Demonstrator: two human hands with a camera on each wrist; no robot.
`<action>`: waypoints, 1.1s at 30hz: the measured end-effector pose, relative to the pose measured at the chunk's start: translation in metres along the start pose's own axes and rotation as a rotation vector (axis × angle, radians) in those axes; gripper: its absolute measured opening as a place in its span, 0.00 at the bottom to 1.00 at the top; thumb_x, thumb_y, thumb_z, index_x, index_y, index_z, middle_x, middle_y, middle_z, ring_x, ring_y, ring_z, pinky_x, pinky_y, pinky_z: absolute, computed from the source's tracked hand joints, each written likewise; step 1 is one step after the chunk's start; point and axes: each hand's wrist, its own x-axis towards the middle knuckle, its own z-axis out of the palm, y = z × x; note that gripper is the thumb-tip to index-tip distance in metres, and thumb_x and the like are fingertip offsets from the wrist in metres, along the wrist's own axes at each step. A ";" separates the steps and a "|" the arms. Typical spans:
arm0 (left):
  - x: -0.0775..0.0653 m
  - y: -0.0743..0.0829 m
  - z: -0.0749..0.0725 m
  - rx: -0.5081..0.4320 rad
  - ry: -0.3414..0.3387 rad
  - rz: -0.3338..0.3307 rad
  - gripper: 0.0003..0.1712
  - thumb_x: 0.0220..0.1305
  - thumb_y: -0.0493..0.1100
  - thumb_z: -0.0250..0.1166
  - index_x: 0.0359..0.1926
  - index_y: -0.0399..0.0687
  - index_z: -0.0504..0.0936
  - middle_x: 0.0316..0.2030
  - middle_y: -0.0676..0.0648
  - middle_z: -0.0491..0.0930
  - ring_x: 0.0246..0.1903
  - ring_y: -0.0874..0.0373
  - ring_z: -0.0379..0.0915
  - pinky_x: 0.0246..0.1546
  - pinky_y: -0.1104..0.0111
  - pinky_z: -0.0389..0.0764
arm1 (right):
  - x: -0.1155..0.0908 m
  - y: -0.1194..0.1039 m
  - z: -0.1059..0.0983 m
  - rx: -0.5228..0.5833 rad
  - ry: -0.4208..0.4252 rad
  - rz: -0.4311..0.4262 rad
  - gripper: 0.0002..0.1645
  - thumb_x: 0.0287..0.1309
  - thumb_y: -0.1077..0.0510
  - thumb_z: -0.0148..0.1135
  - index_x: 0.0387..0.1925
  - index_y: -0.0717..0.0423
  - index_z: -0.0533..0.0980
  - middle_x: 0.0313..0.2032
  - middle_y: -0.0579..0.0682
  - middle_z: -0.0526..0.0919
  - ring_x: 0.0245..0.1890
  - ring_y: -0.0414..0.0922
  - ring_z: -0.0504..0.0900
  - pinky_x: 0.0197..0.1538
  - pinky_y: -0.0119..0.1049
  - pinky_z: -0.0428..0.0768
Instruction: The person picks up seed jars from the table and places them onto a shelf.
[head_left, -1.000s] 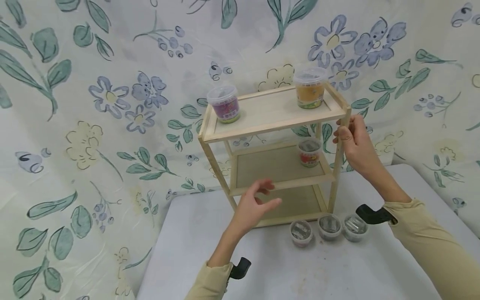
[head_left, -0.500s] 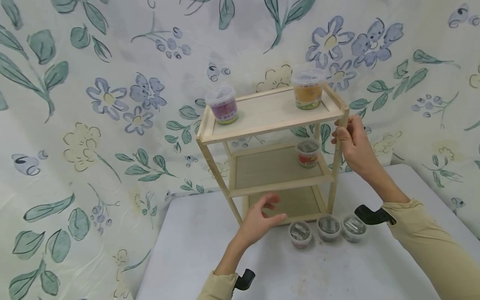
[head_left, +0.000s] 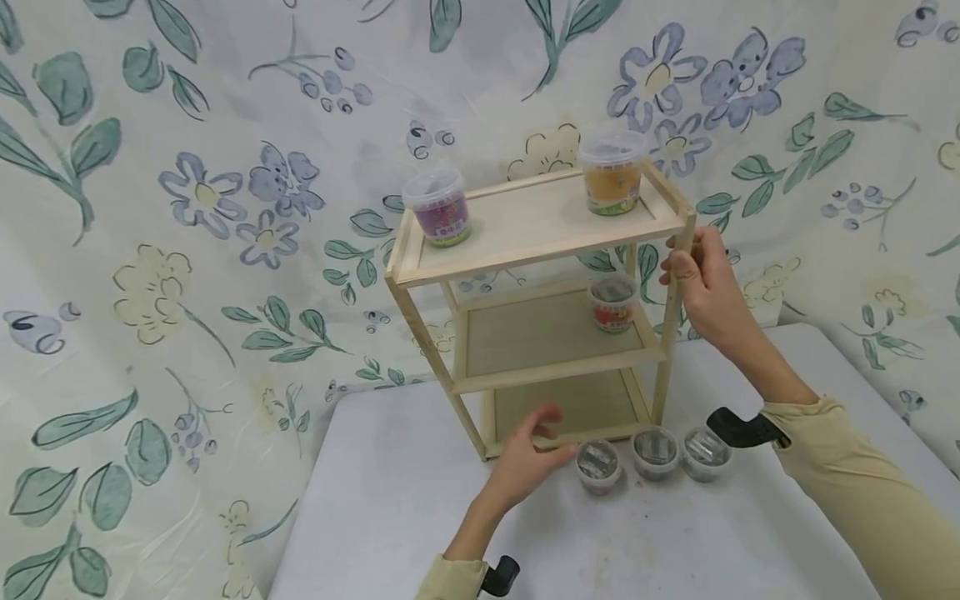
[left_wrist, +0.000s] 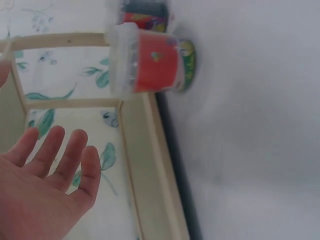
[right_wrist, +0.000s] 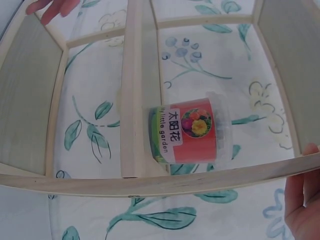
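Observation:
My right hand [head_left: 712,287] grips the right front post of a three-tier wooden shelf rack [head_left: 540,375], thumb in front; part of this hand [right_wrist: 306,202] shows at the right wrist view's edge. My left hand [head_left: 528,458] has its fingers spread before the bottom shelf. Its thumb is close to the leftmost of three lidded plastic tubs [head_left: 598,467] on the table; whether they touch I cannot tell. The left wrist view shows that hand [left_wrist: 50,185] holding nothing, below a red-labelled tub [left_wrist: 157,60]. A red-labelled tub [right_wrist: 192,130] stands on the middle shelf.
A purple-labelled tub [head_left: 438,208] and an orange-labelled tub [head_left: 611,175] stand at opposite ends of the top shelf. Two more tubs, a middle one [head_left: 656,454] and a right one [head_left: 705,454], sit before the rack on the white table [head_left: 375,500]. A floral cloth hangs behind.
My left hand has moved down and to the right, from in front of the middle shelf to beside the leftmost table tub. My right hand keeps its grip on the post.

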 end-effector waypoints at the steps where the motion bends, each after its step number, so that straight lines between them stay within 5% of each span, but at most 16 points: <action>1: 0.000 -0.003 0.002 0.000 -0.002 -0.006 0.35 0.58 0.51 0.71 0.65 0.51 0.71 0.58 0.48 0.75 0.54 0.49 0.72 0.45 0.64 0.76 | 0.000 0.000 0.000 0.001 0.001 0.000 0.21 0.76 0.56 0.41 0.55 0.73 0.59 0.36 0.52 0.71 0.35 0.37 0.75 0.43 0.26 0.72; 33: -0.009 -0.040 0.059 0.026 0.009 -0.087 0.52 0.50 0.53 0.76 0.72 0.43 0.62 0.65 0.43 0.69 0.56 0.51 0.71 0.54 0.55 0.74 | 0.003 0.000 -0.001 -0.009 -0.007 0.018 0.20 0.76 0.56 0.41 0.54 0.72 0.59 0.36 0.48 0.71 0.35 0.39 0.75 0.44 0.30 0.72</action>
